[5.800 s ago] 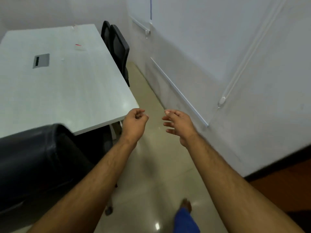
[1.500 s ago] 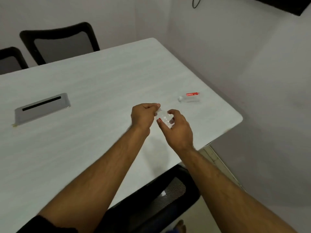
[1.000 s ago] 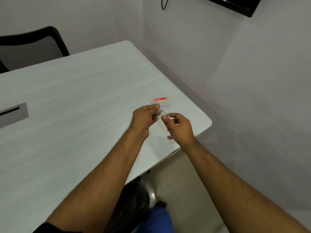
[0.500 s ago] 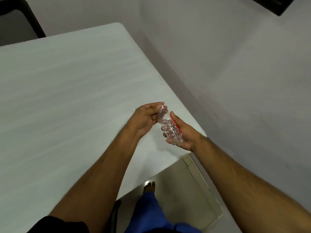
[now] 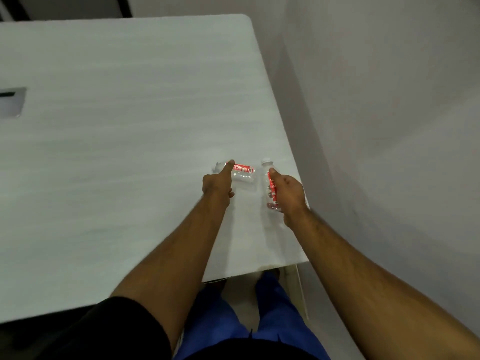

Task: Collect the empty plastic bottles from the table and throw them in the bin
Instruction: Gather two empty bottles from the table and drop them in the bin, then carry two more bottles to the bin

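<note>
Two clear plastic bottles with red labels are near the right edge of the white table [image 5: 117,126]. My right hand [image 5: 288,196] is closed around one bottle [image 5: 268,180], held with its white cap pointing away from me, just above the table. The second bottle [image 5: 242,172] lies on its side on the table, to the left of the first. My left hand [image 5: 218,184] reaches over it, index finger stretched out and touching its label, the other fingers curled. No bin is in view.
A grey cable hatch [image 5: 11,101] is set into the table at the far left. A white wall [image 5: 389,113] runs close along the table's right edge. A dark chair back [image 5: 124,5] shows beyond the far edge. My blue trouser legs [image 5: 241,315] are below.
My hands have parted: the right keeps the first bottle, the left has let go of its cap end and reached to the second bottle. The camera now looks more steeply down at the table corner.
</note>
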A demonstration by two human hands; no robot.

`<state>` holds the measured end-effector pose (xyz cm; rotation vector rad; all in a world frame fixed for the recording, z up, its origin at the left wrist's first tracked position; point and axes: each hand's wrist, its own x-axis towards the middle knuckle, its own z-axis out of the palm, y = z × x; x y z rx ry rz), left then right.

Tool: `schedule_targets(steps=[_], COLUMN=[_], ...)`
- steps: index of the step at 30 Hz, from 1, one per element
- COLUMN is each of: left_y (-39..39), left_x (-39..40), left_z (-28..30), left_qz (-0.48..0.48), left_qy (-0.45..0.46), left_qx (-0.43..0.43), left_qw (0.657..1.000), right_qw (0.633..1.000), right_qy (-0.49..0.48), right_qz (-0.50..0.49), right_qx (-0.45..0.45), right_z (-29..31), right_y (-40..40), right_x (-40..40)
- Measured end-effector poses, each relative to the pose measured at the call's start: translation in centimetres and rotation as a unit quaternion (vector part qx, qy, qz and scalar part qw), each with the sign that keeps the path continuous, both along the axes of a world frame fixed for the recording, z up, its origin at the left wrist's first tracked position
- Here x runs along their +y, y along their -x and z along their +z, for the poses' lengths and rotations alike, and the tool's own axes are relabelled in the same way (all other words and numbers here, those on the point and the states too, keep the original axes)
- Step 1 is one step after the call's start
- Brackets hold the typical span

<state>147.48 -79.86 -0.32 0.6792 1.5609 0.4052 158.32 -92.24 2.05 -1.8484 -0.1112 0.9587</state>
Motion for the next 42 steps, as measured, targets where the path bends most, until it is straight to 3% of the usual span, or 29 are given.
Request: schedule_targets(steps=[4, 8, 13, 17, 23, 30, 42], left_y=[-3.2, -5.2, -4.2, 1.4, 14.7, 31.9, 58.6], left_x=[-0.4, -0.3, -2.1, -4.4, -8.3, -11.6, -11.6], left_z=[-1.1, -2.4, -2.1, 0.1, 8.4, 17.7, 20.9], left_qz=[0.047, 0.002, 0.02, 0.079, 0.116, 0.199, 0.39], left_qy=[-0.013, -0.055, -0.081, -0.114, -0.225, -0.332, -0.389], left_qx=[0.078, 0.152, 0.115, 0.055, 0.043, 0.076, 0.107], left_qw=[0.996, 0.987, 0.99, 0.989, 0.966, 0.919, 0.828], right_qw=[0.997, 0.993, 0.988, 0.982, 0.97, 0.905, 0.802], right_qy=[0.004, 0.0, 0.0, -0.025, -0.084, -0.177, -0.236], right_qz=[0.072, 0.118, 0.156, 0.181, 0.228, 0.375, 0.541], right_qx=[-0.017, -0.01, 0.005, 0.045, 0.028, 0.091, 0.089], right_z=[-1.2, -2.2, -1.8, -0.1, 3.9, 11.1, 16.5], right_y=[-2.9, -4.9, -4.3, -0.2, 12.2, 29.5, 56.8], right_x=[1.0, 0.9, 0.2, 0.2, 1.3, 2.1, 7.7])
